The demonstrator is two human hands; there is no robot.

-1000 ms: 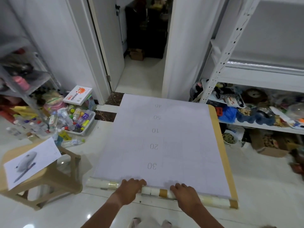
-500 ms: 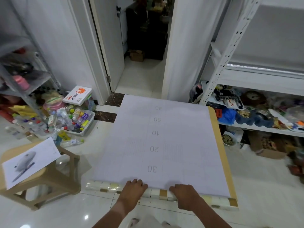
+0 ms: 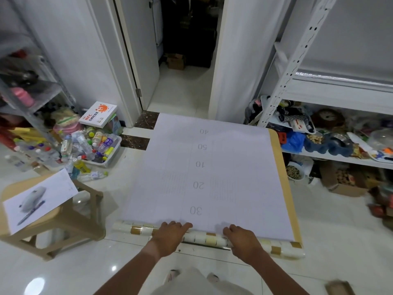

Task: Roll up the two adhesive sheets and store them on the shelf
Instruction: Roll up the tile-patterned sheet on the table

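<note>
A large adhesive sheet (image 3: 212, 171) lies flat on the floor, its white gridded backing up, printed with numbers. A tan sheet edge (image 3: 280, 175) shows along its right side, under it. The near end is curled into a roll (image 3: 204, 237) with a cream and tan tile pattern. My left hand (image 3: 170, 235) and my right hand (image 3: 242, 239) both press on top of that roll, fingers pointing away from me. The white metal shelf (image 3: 297, 50) stands at the right.
A beige plastic stool (image 3: 63, 220) with a printed paper on it stands at the left. A tray of bottles (image 3: 95, 150) and a boxed item sit behind it. An open doorway (image 3: 185, 60) lies ahead. Clutter fills the lower shelf (image 3: 340, 158) at right.
Both hands have stayed on the roll while it turned slightly forward over the sheet. The view shifted a little closer.
</note>
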